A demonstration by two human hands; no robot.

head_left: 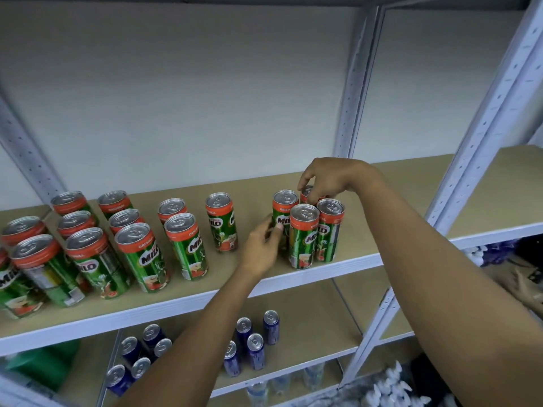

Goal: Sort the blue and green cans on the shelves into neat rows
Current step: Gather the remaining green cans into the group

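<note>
— Pale wall, grey metal racking (482, 118), tan upper shelf (411, 195) at chest height. Where on it, the green Milo cans (188, 248)?

— Loosely rowed across the left and middle; a tight cluster of four (305, 227) near the front edge, further right, all upright, long axes vertical.

— And the hands?

— Right hand (329, 177) arched over the cluster from above, fingertips pinched on the rim of the rear can (307, 191). Left hand (261, 251) just beside the cluster's left can (283, 218), fingers curled against its side; full grip or mere touch, hard to tell.

— Nearer to the next move?

— Probably the right, already closed on the back can, directly below it. Likely a straight lift or a slide leftward toward the single can (221, 221) standing apart.

— Blue cans (255, 348)?

— Lower shelf (338, 356), in two loose groups, upright, well below both hands, seemingly not yet sorted.
</note>
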